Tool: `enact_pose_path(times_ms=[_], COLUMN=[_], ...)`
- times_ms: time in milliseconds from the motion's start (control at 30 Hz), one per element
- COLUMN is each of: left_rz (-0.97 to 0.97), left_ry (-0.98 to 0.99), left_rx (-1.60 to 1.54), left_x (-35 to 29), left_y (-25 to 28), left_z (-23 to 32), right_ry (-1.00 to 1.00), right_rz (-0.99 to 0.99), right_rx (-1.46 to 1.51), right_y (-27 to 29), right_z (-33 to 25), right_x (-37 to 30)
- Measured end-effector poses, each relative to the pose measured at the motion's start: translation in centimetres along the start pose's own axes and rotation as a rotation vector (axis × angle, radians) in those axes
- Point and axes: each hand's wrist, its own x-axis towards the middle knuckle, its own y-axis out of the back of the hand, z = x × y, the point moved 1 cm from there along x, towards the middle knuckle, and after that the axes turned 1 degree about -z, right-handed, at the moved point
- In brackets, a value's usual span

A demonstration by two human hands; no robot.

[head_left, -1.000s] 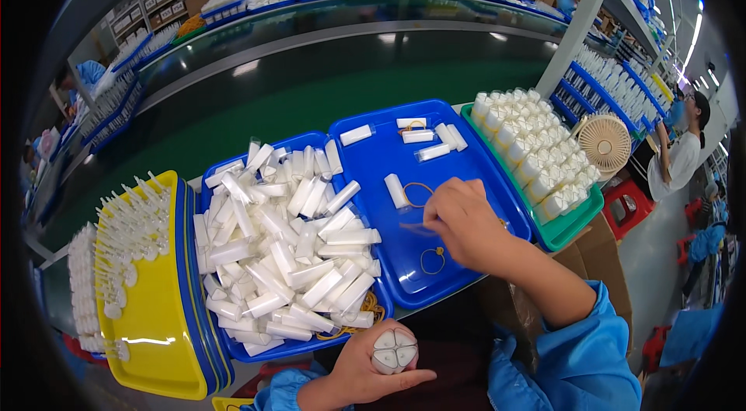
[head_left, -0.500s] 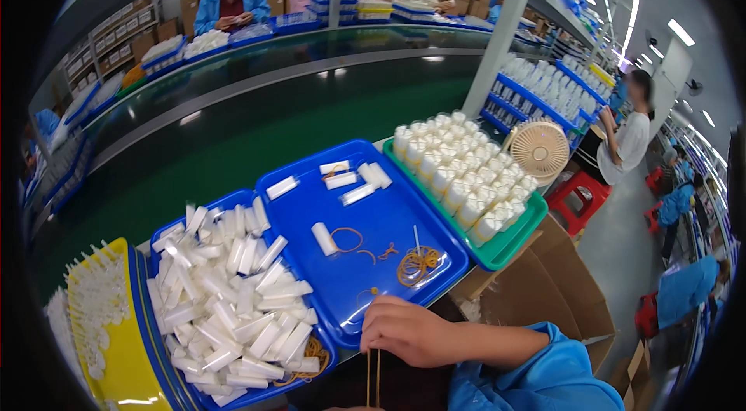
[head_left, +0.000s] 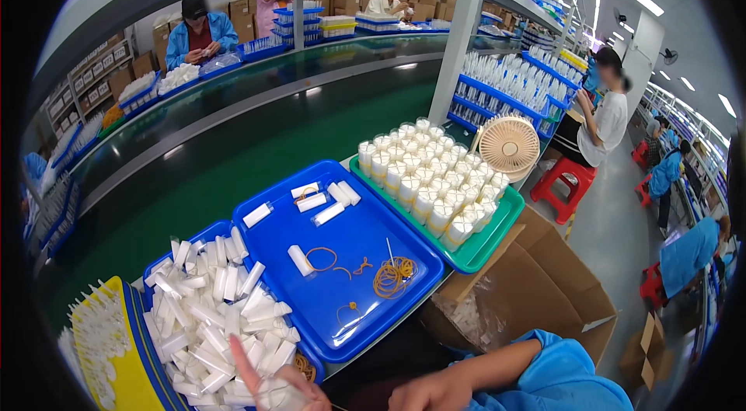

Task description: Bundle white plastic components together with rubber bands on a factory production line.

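Observation:
At the lower edge my left hand (head_left: 291, 394) is partly cut off and blurred, index finger pointing up over the pile of white tube-shaped packets (head_left: 225, 310). Something pale and see-through lies in its curled fingers; I cannot make out what. To its right my right hand (head_left: 431, 392) is closed, fingers bent. A thin strand of rubber band runs from it toward the left hand, mostly out of frame. Ahead, a blue tray (head_left: 342, 232) bears several loose white packets (head_left: 299, 260) and a heap of tan rubber bands (head_left: 395, 277).
A green tray (head_left: 486, 244) holds rows of banded white bundles (head_left: 427, 178), beside a beige fan (head_left: 509, 147). An open cardboard box (head_left: 536, 279) stands at right. The yellow tray (head_left: 128, 364) at left holds clear pieces. Beyond lies a green conveyor belt (head_left: 233, 166); people sit across it.
My right hand has moved down and right, taking the stretched rubber band lower. My left hand has come into view over the pile. The view has shifted, so the scene sits further left.

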Motion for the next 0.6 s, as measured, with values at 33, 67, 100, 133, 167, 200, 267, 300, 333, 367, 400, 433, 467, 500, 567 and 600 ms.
enact_pose_path(times_ms=[33,67,100,133,167,200,267,300,333,367,400,433,467,500,567,600], left_rz=[-0.013,-0.022,-0.031,-0.040,-0.125,-0.206,-0.202,-0.177,-0.153,-0.135,-0.328,-0.350,-0.369,-0.389,-0.527,-0.542], left_ry=[-0.089,-0.246,-0.404,-0.562,-0.561,-0.556,-0.558,-0.449,-0.342,-0.236,-0.173,-0.207,-0.240,-0.272,-0.305,-0.416], left_rx=[-0.089,0.016,0.122,0.227,0.536,0.848,1.350,1.302,1.251,1.198,1.298,1.250,1.196,1.142,1.102,1.063], left_x=[-0.2,-0.5,-0.7,-1.1,-1.1,-1.2,-0.7,-0.8,-1.1,-1.4,-1.3,-1.7,-1.7,-1.6,-1.4,-1.4], left_y=[0.1,-0.2,-0.6,-0.9,-0.9,-0.6,-1.4,-1.6,-1.5,-1.3,-0.5,-0.2,-0.5,-0.8,-1.1,-1.6], left_z=[-0.1,-0.5,-1.1,-1.3,-1.3,-1.0,-0.9,-1.4,-2.2,-3.1,-3.9,-4.5,-4.5,-4.5,-3.1,-2.0], right_ry=[0.088,0.202,0.091,0.034,-0.049,-0.137,-0.337,-0.446,-0.293,-0.341,-0.390,-0.439,-0.296,-0.297,-0.302,-0.278], right_rz=[0.127,0.241,0.405,0.492,0.528,0.508,0.442,0.389,0.433,0.484,0.534,0.584,0.585,0.588,0.597,0.618], right_rx=[0.258,0.473,0.428,0.542,0.474,0.283,-0.267,-0.627,-0.848,-0.892,-0.930,-0.967,-1.184,-1.183,-1.185,-1.253], right_y=[0.2,0.3,1.1,1.3,1.3,1.5,1.3,1.1,1.0,0.6,0.1,-0.2,-0.4,-0.6,-1.3,-1.4], right_z=[0.2,0.1,-0.1,0.2,-0.4,-1.2,-2.8,-3.3,-2.5,-2.2,-2.0,-1.8,-1.6,-1.8,-3.2,-4.1], right_x=[-0.6,-1.0,-1.9,-2.0,-1.5,-1.0,0.0,0.4,0.2,0.0,-0.2,-0.4,-0.3,-0.5,-0.9,-1.3])
